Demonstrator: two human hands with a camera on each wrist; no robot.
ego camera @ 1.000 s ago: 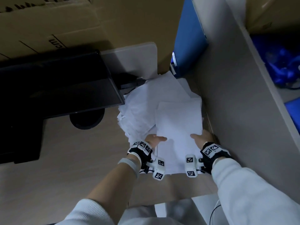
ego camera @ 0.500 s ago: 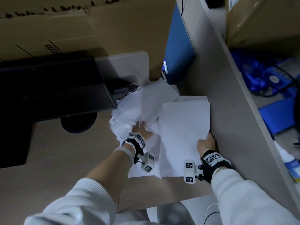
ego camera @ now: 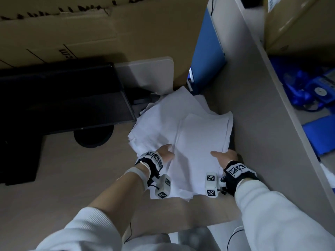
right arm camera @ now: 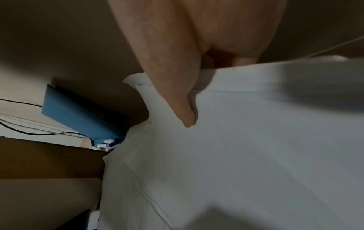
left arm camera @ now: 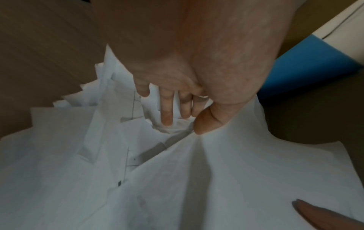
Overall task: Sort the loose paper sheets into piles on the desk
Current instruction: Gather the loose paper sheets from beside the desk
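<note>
Paper sheets (ego camera: 201, 142) in a neat stack on the surface (ego camera: 63, 178), left hand (ego camera: 165, 153) pinching its left edge, right hand (ego camera: 225, 157) gripping its right edge, messy pile (ego camera: 155, 122) behind.

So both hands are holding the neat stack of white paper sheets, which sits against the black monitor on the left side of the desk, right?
Not quite. Left hand and right hand do hold the neat stack of white paper sheets, but the head view shows it against the beige partition wall on the right.

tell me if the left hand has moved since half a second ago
Yes. The left hand left the loose sheets near the monitor stand for the neat stack.
</note>
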